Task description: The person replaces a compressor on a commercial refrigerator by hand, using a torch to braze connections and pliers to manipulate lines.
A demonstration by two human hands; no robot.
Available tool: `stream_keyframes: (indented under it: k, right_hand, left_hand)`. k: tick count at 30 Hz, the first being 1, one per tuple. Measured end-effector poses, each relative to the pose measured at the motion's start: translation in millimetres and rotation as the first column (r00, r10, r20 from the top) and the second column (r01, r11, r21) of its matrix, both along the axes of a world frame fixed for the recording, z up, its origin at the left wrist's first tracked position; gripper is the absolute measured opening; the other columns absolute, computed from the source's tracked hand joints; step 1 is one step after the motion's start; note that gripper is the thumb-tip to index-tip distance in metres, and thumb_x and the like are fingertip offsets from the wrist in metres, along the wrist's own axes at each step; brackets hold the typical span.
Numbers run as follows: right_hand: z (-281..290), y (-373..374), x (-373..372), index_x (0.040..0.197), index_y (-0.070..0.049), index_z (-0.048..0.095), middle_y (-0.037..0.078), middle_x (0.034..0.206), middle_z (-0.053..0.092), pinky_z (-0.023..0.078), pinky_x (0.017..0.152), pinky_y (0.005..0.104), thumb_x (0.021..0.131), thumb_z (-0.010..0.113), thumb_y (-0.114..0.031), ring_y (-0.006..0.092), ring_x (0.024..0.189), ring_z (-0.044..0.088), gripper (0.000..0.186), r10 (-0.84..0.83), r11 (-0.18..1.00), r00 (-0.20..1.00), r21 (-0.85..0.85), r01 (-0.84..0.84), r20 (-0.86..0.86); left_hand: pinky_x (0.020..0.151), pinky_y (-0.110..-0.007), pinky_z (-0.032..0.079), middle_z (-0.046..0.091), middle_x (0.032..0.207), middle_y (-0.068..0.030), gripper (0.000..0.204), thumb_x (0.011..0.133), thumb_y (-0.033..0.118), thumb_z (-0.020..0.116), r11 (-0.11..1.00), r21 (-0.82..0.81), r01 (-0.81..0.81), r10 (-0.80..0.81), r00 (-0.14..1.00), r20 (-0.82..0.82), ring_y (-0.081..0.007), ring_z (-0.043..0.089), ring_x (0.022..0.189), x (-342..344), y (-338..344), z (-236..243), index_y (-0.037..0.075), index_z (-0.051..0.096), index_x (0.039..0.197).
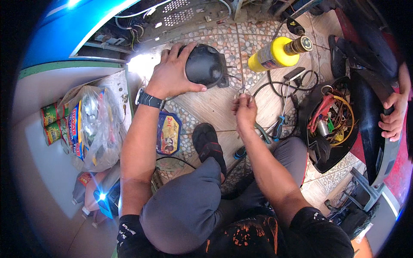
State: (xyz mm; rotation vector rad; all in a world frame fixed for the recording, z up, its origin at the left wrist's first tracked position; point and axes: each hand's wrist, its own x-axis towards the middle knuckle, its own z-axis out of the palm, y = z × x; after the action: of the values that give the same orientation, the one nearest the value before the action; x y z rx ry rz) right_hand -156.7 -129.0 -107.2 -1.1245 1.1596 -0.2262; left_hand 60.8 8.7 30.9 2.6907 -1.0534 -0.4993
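My left hand [174, 73] grips a rounded black metal compressor [204, 64] from its left side, fingers over the top. Short thin pipes stick out of the compressor's right side. My right hand [245, 107] is closed just below and right of it, with fingertips together on something small I cannot make out. A green-handled tool [262, 133] lies just under that hand. A blue-and-black screwdriver [277, 129] and a black cable [297, 99] lie to its right. A yellow gas cylinder [273, 56] stands upright on the tiled floor behind, to the right.
An open black tool case [314, 150] full of tools is at right; another person's hand [391, 120] holds its lid. An opened blue-panelled appliance [81, 26] stands at back. A plastic bag [99, 137], cans [53, 129] and a flat tub [167, 133] are at left.
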Motion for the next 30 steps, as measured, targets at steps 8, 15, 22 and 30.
stream_keyframes:
  k: [8,15,22,30]
  right_hand:
    - [47.6,-62.2,53.1,0.102,0.002,0.068,0.026,0.097,0.072,0.053,0.081,0.0497,0.098,0.063,-0.031,0.0439,0.094,0.07,0.034,0.52,0.608,0.764,-0.462,-0.646,-0.383]
    - [-0.5,-62.5,20.1,0.111,0.0,0.067,0.022,0.094,0.074,0.054,0.083,0.0448,0.098,0.062,-0.028,0.0382,0.09,0.072,0.031,0.257,0.853,0.944,-0.41,-0.321,-0.205]
    - [-8.8,-87.1,21.4,0.109,-0.003,0.067,0.02,0.099,0.073,0.053,0.079,0.042,0.098,0.062,-0.024,0.031,0.087,0.071,0.025,0.146,0.88,0.957,-0.408,-0.241,-0.25]
    - [4.6,-84.4,21.8,0.119,-0.005,0.064,0.022,0.085,0.072,0.055,0.079,0.0463,0.102,0.059,-0.03,0.0393,0.086,0.072,0.03,0.398,0.658,0.84,-0.524,-0.542,-0.369]
  left_hand:
    - [0.114,-0.057,0.04,0.037,0.157,-0.0245,0.134,0.048,0.052,0.096,0.996,0.091,0.001,0.004,0.998,-0.057,-0.049,0.039,0.142,-4.5,-3.6,2.6,0.016,0.03,0.159]
    - [0.114,-0.058,0.038,0.039,0.155,-0.0199,0.135,0.046,0.046,0.097,0.999,0.043,0.017,-0.018,1.0,0.016,-0.0414,0.038,0.144,-17.0,-0.2,6.5,0.013,0.03,0.159]
    - [0.11,-0.057,0.04,0.041,0.153,-0.0167,0.132,0.044,0.04,0.097,1.0,-0.011,-0.006,0.007,0.998,0.065,-0.0389,0.039,0.142,-44.0,-0.2,10.6,0.017,0.033,0.157]
    - [0.109,-0.058,0.04,0.041,0.153,-0.0168,0.131,0.045,0.037,0.097,0.998,-0.061,-0.026,0.031,0.996,0.085,-0.0403,0.039,0.142,-53.2,3.7,9.2,0.017,0.032,0.158]
